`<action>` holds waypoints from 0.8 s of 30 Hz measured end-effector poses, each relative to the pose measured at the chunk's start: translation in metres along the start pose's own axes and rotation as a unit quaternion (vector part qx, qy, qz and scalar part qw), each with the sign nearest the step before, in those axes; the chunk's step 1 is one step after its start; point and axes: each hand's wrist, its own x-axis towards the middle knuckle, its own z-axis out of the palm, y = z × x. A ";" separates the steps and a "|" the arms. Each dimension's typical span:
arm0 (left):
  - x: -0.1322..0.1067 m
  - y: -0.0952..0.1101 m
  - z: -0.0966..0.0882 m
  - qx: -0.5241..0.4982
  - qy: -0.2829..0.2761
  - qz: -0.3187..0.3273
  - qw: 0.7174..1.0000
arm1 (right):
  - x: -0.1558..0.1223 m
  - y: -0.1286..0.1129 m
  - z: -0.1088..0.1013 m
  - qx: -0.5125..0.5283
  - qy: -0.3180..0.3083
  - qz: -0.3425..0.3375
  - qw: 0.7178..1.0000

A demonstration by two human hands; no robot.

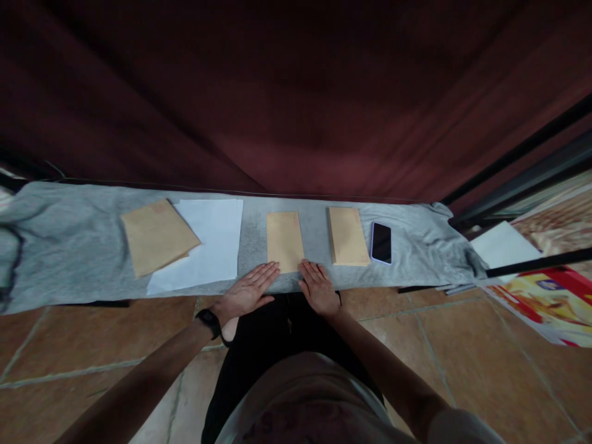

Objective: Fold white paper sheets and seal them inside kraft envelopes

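A single brown paper envelope (284, 237) lies flat in front of me on the grey cloth. My left hand (248, 288) rests flat at its lower left corner, fingers stretched out and fingertips on or beside the edge. At the lower right corner lies my right hand (320, 288), also flat with fingers extended, its tips touching the envelope's edge. Neither hand grips anything. To the right sits a neat stack of brown envelopes (348, 235). Over on the left, a few more brown envelopes (160, 237) overlap white paper sheets (213, 240).
A phone (382, 243) with a pale purple case lies right of the stack. Grey cloth (87, 240) covers the narrow table. A dark red curtain (296, 111) hangs behind it. Dark metal bars (518, 179), white paper (505, 246) and a red-yellow printed box (555, 302) are at right.
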 end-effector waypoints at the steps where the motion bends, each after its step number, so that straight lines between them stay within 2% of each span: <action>1: -0.001 0.000 0.000 0.004 -0.001 0.001 1.000 | 0.005 0.000 -0.001 0.004 0.000 0.003 1.000; 4: 0.000 0.000 0.000 0.008 -0.002 -0.002 1.000 | 0.024 0.001 0.002 0.013 -0.004 -0.017 1.000; 7: 0.001 0.001 0.000 0.006 -0.001 -0.004 1.000 | 0.044 0.003 0.013 0.008 -0.026 -0.073 0.997; 9: 0.001 0.001 -0.001 0.008 0.001 -0.002 1.000 | 0.057 0.006 0.021 -0.004 -0.039 -0.086 0.995; 12: 0.001 0.001 0.000 0.010 0.004 0.001 1.000 | 0.077 0.015 0.028 -0.026 -0.059 -0.070 0.995; 17: 0.001 0.001 -0.001 0.019 0.017 0.007 1.000 | 0.117 0.036 0.028 -0.054 -0.101 -0.033 0.993; 24: 0.001 0.001 -0.003 0.012 0.024 0.015 1.000 | 0.166 0.054 0.033 -0.061 -0.084 0.033 0.994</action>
